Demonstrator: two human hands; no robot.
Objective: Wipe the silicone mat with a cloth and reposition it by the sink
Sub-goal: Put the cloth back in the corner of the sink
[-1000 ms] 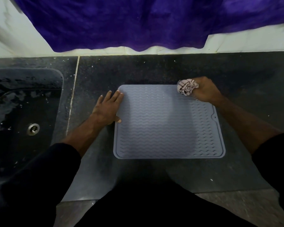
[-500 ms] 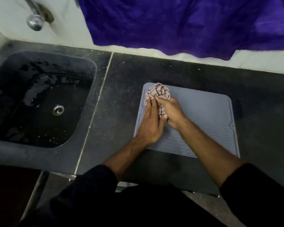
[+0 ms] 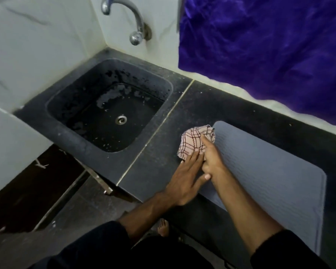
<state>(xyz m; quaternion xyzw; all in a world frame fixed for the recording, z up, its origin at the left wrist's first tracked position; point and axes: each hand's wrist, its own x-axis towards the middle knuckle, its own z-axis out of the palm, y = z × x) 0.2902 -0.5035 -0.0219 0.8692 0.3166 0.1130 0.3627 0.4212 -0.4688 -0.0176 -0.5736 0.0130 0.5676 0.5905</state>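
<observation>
Since a second ago the right hand, gripping the bunched pink checked cloth, has swept across the grey ribbed silicone mat to its sink-side corner on the dark worktop, meeting the flat, open left hand, so wiping seems nearly done.

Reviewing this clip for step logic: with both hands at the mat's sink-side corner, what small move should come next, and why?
Probably sweep the cloth back across the silicone mat. The right hand grips it bunched at the far corner nearest the sink, partly off the mat, while the left hand lies flat at that edge.
</observation>
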